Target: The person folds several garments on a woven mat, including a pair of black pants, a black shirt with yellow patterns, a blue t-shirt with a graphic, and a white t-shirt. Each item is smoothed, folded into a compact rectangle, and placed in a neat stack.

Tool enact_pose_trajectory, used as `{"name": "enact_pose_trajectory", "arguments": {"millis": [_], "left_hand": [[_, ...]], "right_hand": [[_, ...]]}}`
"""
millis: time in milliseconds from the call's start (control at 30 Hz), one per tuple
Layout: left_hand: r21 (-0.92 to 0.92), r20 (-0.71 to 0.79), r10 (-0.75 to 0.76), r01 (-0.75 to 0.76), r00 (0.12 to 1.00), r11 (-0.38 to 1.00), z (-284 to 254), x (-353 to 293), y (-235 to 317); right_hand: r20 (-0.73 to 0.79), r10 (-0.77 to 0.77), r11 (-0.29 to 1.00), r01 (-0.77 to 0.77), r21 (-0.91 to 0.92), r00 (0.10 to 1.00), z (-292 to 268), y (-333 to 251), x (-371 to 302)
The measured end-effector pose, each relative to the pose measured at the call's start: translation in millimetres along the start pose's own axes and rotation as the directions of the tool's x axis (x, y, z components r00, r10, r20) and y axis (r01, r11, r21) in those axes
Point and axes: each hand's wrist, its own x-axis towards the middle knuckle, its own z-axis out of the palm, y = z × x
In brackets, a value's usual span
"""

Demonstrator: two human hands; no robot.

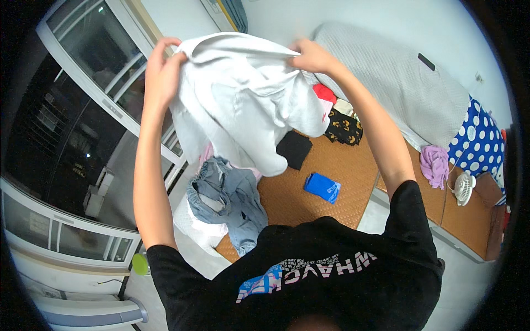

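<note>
A white shirt (pixel 237 99) hangs spread between my two raised hands. My left hand (pixel 164 69) pinches its upper left edge, and my right hand (pixel 312 57) grips the edge at the upper right. The cloth droops in loose folds, and a small red mark shows near its right side. Below it, a crumpled pair of grey-blue jeans (pixel 234 196) lies on the brown mat (pixel 287 209). A folded black cloth (pixel 294 149) and a folded blue cloth (pixel 322 187) rest on the mat to the right, apart from my hands.
Behind my right arm lie a black patterned cloth (pixel 343 128) and a red cloth (pixel 324 94). A grey quilted cover (pixel 381 71) stretches along the wall. Farther right are a purple cloth (pixel 435 166), a small white fan (pixel 464 187) and a blue dotted cloth (pixel 479 132). Sliding windows (pixel 110 105) stand at left.
</note>
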Motion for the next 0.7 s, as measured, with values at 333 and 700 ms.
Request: {"name": "enact_pose_trajectory", "arguments": {"millis": [333, 700], "left_hand": [[-0.246, 0.462, -0.067, 0.200, 0.884, 0.948, 38.7, -67.9, 2.9], [0.372, 0.395, 0.088, -0.247, 0.914, 0.895, 49.8, -71.4, 4.0]], "right_hand": [[0.340, 0.002, 0.938, -0.119, 0.324, 0.941, 4.1, -53.8, 7.1], [0.088, -0.160, 0.746, 0.179, -0.641, 0.983, 10.7, 4.0, -58.2]]}}
